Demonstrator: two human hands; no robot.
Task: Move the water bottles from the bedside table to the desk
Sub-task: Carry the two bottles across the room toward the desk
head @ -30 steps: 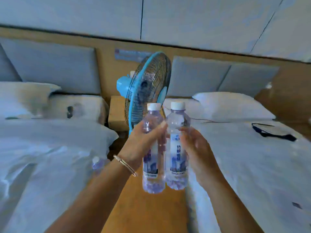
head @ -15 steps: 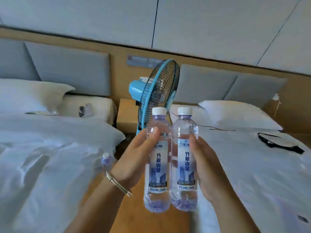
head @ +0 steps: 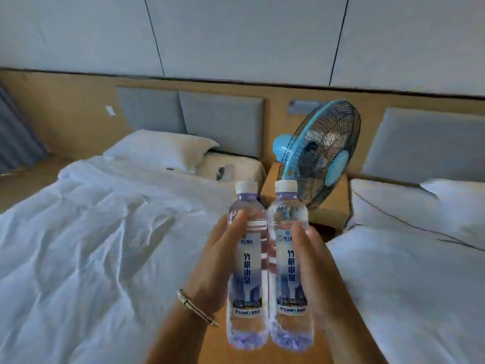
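Two clear water bottles with white caps and blue-white labels stand upright side by side in the air in front of me, touching each other. My left hand (head: 214,264) grips the left bottle (head: 246,271) from its left side, a bracelet on that wrist. My right hand (head: 312,261) grips the right bottle (head: 290,269) from its right side. Behind them, between two beds, stands the wooden bedside table (head: 333,203). The desk is out of view.
A blue fan (head: 320,153) stands in front of the bedside table. A bed with rumpled white sheets (head: 99,232) fills the left, another bed (head: 420,271) the right, with a dark cable across it. Wooden floor runs between them under my arms.
The view has swung left, so the fan and bedside table now sit further right. Both bottles stay gripped and appear closer and larger.
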